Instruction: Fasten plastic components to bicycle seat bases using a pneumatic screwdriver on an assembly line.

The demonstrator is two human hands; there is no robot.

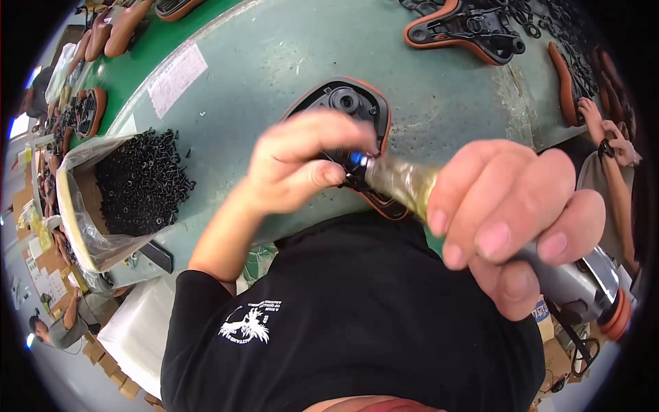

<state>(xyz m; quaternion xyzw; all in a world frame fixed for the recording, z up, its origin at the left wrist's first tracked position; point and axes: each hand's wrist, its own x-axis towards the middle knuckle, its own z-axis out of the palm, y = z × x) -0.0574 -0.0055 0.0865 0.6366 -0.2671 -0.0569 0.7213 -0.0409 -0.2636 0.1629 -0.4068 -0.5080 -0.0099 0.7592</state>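
Observation:
My right hand point(511, 213) wraps around a powered screwdriver point(559, 285) with a grey body and an orange end. Its front part, covered in clear yellowish wrap, points left toward a bit with a blue band point(357, 158). Close to that bit, my left hand point(295, 158) is slightly blurred, with curled fingers above and the thumb apart below; I see nothing clearly gripped between them. Beneath both lies an upturned bicycle saddle point(386, 113) with a black underside and brown edge. The left hand covers its middle, so the spot under the bit is hidden.
At left, a plastic-lined box point(75, 220) holds many black screws point(141, 182), some spilled beside it. A paper sheet point(177, 79) lies on the green table point(261, 62). More upturned saddles point(473, 31) lie at the far right. Another person's hands point(607, 134) work at the right edge.

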